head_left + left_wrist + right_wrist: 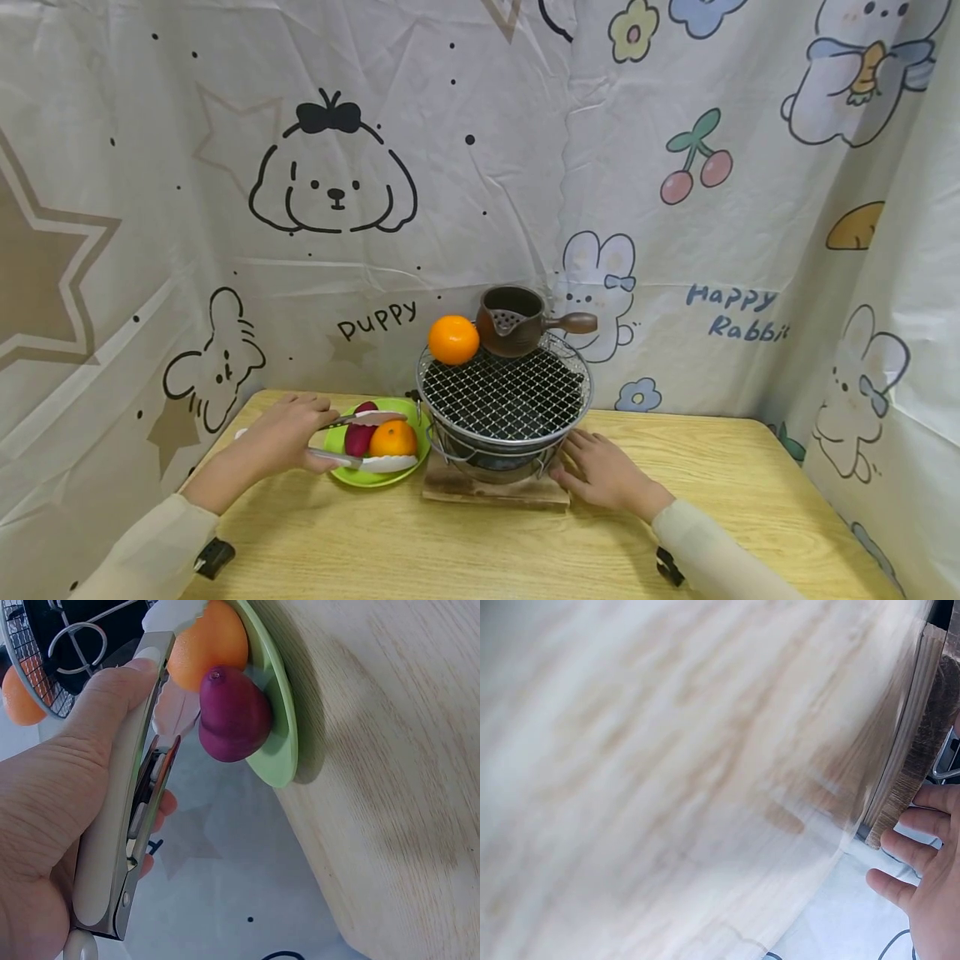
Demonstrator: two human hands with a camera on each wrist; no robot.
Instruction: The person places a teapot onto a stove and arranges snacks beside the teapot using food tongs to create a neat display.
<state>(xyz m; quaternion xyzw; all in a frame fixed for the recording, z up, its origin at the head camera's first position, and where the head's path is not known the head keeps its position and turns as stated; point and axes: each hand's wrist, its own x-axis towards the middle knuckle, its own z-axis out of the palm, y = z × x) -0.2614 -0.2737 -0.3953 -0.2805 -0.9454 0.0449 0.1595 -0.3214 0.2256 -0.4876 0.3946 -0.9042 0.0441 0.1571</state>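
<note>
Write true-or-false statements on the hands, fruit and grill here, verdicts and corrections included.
1. The bare left hand holds silvery metal tongs. True.
2. The tongs' tips flank the round orange on the round lime-green plate. True.
3. The dark brown side-handled pot stands on the round wire-mesh grill. True.
4. The bare right hand grips the pot's handle. False: it is at the brown wooden board under the grill.
5. The plate holds only oranges. False: dark purplish-red fruit lies there too.
</note>
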